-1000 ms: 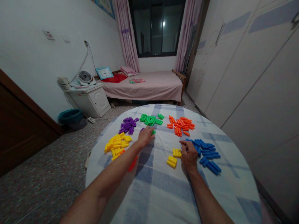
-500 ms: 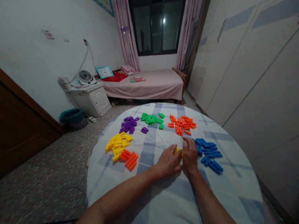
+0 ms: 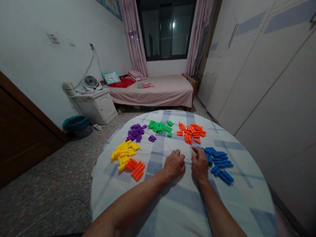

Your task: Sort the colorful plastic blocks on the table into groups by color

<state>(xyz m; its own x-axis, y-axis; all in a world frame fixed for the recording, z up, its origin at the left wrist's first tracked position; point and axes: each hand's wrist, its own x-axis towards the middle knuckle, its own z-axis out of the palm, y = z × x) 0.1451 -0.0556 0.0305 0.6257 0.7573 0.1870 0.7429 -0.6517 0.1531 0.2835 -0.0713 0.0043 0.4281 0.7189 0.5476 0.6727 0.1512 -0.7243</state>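
A round table (image 3: 172, 210) with a blue-checked cloth holds small plastic pegs sorted by colour: purple pile (image 3: 135, 132), green pile (image 3: 160, 126), orange pile at the back (image 3: 192, 131), blue pile (image 3: 218, 160), yellow pile (image 3: 123, 151) and a second orange group (image 3: 135, 168). My left hand (image 3: 174, 163) lies curled near the table's middle; a sliver of yellow shows at its fingertips. My right hand (image 3: 199, 162) rests beside it, fingers bent down, touching the left edge of the blue pile.
Two loose purple pegs (image 3: 152, 138) and one green peg (image 3: 169, 134) lie apart from their piles. Beyond the table stand a pink bed (image 3: 158, 89), a white bedside cabinet with a fan (image 3: 95, 102), a teal basin (image 3: 74, 122) and wardrobe doors on the right.
My left hand came back from the far green pile to the middle, covered the loose yellow pegs beside my right hand and closed over them. My right hand has hardly moved.
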